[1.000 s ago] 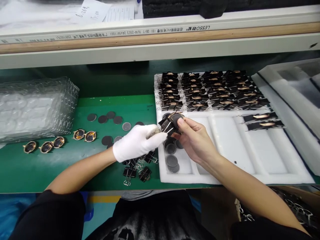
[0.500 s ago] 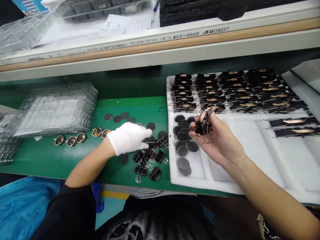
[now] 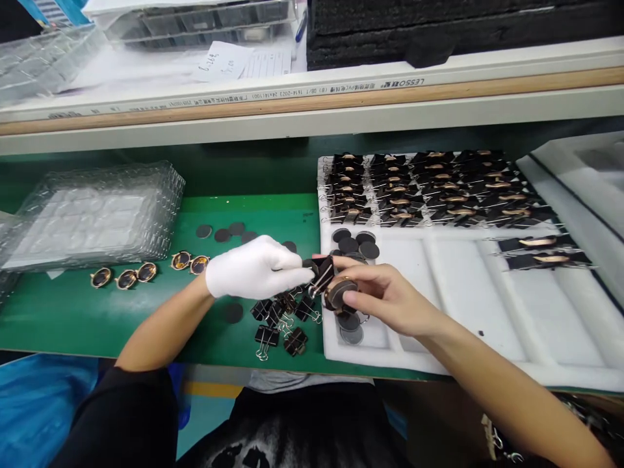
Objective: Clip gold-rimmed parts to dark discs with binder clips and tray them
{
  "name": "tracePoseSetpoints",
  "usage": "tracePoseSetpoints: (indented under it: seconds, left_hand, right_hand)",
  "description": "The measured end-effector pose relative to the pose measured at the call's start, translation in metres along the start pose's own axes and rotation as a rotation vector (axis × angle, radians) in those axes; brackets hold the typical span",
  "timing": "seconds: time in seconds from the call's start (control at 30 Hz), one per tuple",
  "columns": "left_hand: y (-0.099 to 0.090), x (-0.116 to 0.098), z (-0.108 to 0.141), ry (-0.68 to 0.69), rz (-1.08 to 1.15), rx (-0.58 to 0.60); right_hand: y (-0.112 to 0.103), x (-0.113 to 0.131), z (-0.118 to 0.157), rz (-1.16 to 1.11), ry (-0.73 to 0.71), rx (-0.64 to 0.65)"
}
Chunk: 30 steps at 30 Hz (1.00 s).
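My left hand [image 3: 260, 268], in a white glove, pinches a black binder clip [image 3: 322, 272] by its wire handles. Bare, my right hand [image 3: 383, 296] holds a round watch-like case [image 3: 341, 296] with a dark disc on its face, thumb on the disc. The clip is beside the case; whether its jaws touch the case cannot be made out. Loose black binder clips [image 3: 266, 336] lie on the green table below my left hand. Several dark discs [image 3: 368, 249] lie in the white foam tray partly behind my right hand, others on the table.
Clipped cases [image 3: 441, 175] stand in rows on the white foam tray [image 3: 463, 286]. Gold-rimmed round cases [image 3: 146, 272] lie at left, near stacked clear plastic trays [image 3: 92, 218]. A white shelf edge [image 3: 292, 117] crosses above, holding papers [image 3: 227, 62] and black foam [image 3: 370, 32].
My right hand has moved left and down with the case, which is turned disc side up. My left hand has lifted a binder clip from the pile and brought it to the case.
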<state>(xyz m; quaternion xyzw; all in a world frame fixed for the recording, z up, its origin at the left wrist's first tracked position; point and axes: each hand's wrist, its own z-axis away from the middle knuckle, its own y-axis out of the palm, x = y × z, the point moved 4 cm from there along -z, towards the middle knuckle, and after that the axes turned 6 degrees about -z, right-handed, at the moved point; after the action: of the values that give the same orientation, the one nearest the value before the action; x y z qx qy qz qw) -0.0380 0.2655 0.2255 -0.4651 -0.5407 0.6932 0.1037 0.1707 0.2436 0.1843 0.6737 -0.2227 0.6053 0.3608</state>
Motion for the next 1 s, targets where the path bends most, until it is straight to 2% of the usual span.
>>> tracePoseSetpoints:
  seconds: [0.07,0.17,0.33,0.43,0.53,0.67,0.83,1.0]
  left_hand:
    - [0.009,-0.002,-0.001,-0.006,0.133,0.003]
    - [0.021,-0.001,-0.002,-0.044,0.223,-0.033]
    - [0.03,-0.003,-0.004,-0.238,0.054,-0.215]
    - [0.03,-0.01,-0.005,-0.221,-0.005,-0.332]
    - [0.03,-0.011,-0.005,-0.23,-0.062,-0.373]
    - [0.029,-0.007,-0.005,-0.275,-0.009,-0.28]
    - [0.032,-0.012,-0.003,-0.349,0.211,-0.127]
    - [0.053,-0.027,0.0,-0.342,0.336,0.003]
  right_hand:
    - [0.003,0.0,-0.001,-0.033,-0.023,0.018]
    - [0.0,0.0,-0.001,-0.068,-0.049,-0.049]
    - [-0.005,0.003,0.0,-0.001,-0.102,-0.127]
    - [-0.004,0.004,-0.001,0.049,-0.103,-0.128]
    - [-0.002,0.003,-0.001,0.085,-0.073,-0.11]
    - [-0.007,0.009,-0.001,0.161,-0.042,-0.084]
    - [-0.034,0.026,0.006,0.306,0.066,-0.108]
    - [-0.048,0.031,0.01,0.482,0.098,0.034]
